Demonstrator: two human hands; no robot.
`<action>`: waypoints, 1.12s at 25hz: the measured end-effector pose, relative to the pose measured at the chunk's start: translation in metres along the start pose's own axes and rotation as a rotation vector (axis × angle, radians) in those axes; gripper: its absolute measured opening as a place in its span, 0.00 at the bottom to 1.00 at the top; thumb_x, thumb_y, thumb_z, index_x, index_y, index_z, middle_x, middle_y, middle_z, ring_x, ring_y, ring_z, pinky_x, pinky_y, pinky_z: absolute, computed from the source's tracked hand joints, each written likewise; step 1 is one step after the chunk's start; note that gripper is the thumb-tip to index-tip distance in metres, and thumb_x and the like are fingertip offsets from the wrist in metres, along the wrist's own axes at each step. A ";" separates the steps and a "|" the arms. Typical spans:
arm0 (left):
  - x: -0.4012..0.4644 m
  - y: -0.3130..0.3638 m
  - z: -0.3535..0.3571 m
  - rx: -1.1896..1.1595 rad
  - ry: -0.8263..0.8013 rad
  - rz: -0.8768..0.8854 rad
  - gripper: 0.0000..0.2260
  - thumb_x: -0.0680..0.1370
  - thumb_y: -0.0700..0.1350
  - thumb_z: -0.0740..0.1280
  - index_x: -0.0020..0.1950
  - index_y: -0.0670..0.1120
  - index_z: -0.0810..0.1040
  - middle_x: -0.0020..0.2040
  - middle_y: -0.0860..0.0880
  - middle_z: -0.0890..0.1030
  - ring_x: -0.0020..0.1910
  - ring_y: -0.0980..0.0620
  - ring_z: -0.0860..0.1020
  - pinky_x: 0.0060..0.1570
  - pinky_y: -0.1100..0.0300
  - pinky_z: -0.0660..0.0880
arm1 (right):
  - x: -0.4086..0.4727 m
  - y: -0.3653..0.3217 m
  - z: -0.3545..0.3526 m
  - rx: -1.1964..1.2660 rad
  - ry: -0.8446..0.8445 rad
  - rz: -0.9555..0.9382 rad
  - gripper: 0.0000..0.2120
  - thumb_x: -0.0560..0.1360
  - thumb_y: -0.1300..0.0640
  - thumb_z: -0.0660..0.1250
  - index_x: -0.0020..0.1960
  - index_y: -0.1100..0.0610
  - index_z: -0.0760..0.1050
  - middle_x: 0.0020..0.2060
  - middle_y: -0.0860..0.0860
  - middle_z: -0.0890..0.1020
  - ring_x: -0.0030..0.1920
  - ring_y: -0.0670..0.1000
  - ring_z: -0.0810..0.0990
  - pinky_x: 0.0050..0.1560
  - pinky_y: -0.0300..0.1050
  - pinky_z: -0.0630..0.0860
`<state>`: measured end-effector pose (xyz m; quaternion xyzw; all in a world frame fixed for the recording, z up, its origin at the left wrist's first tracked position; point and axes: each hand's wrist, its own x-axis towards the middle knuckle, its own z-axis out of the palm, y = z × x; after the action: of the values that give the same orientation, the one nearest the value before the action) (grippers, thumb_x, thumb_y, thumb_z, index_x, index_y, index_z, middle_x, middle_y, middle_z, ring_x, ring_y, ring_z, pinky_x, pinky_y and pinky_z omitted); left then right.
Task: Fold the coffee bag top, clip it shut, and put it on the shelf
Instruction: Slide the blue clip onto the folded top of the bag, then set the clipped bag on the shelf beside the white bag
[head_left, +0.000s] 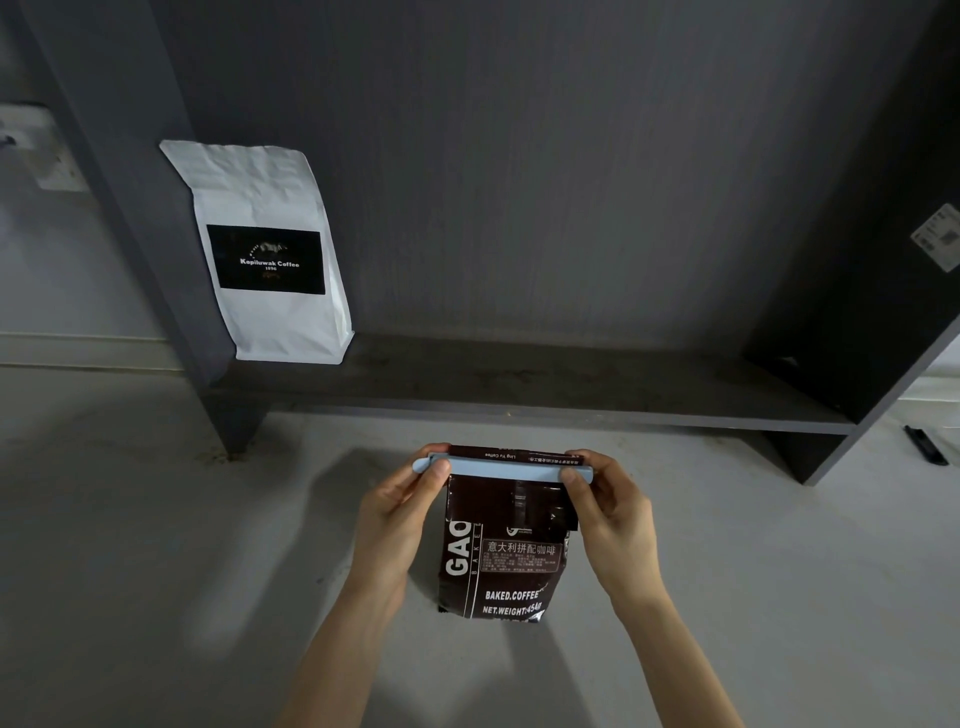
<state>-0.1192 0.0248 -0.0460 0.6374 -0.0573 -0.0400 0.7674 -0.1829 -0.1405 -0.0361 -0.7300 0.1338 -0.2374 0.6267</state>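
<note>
A dark brown coffee bag (506, 561) with white lettering stands upright on the pale floor, its top folded over. A long light-blue clip (503, 470) lies across the folded top. My left hand (397, 512) pinches the clip's left end and my right hand (613, 512) pinches its right end. The dark grey shelf (545, 387) runs across the view just beyond the bag.
A white coffee bag (270, 254) with a black label leans at the shelf's left end against the upright. The rest of the shelf board is bare. A small black object (927, 444) lies on the floor at far right.
</note>
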 end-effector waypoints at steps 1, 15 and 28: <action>0.000 0.000 0.000 -0.001 0.002 0.001 0.07 0.73 0.41 0.66 0.44 0.53 0.81 0.35 0.59 0.83 0.39 0.68 0.79 0.41 0.79 0.72 | 0.000 0.000 0.000 0.001 -0.001 -0.002 0.08 0.74 0.60 0.63 0.44 0.47 0.73 0.35 0.57 0.79 0.38 0.55 0.78 0.40 0.59 0.78; -0.002 -0.036 -0.014 0.241 -0.350 -0.060 0.28 0.58 0.65 0.72 0.56 0.62 0.72 0.52 0.66 0.81 0.59 0.58 0.75 0.61 0.56 0.71 | -0.010 0.030 0.000 -0.022 -0.087 0.039 0.22 0.74 0.61 0.63 0.65 0.49 0.65 0.58 0.53 0.78 0.58 0.50 0.77 0.59 0.54 0.76; -0.004 -0.064 -0.018 0.261 -0.345 -0.154 0.14 0.67 0.49 0.70 0.50 0.60 0.73 0.48 0.61 0.81 0.48 0.68 0.78 0.48 0.72 0.74 | -0.022 0.068 -0.003 -0.045 -0.198 0.207 0.18 0.72 0.57 0.66 0.62 0.51 0.71 0.56 0.49 0.80 0.59 0.46 0.77 0.57 0.44 0.75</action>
<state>-0.1197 0.0315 -0.1120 0.7174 -0.1435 -0.1993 0.6519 -0.1961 -0.1447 -0.1063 -0.7461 0.1512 -0.0955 0.6413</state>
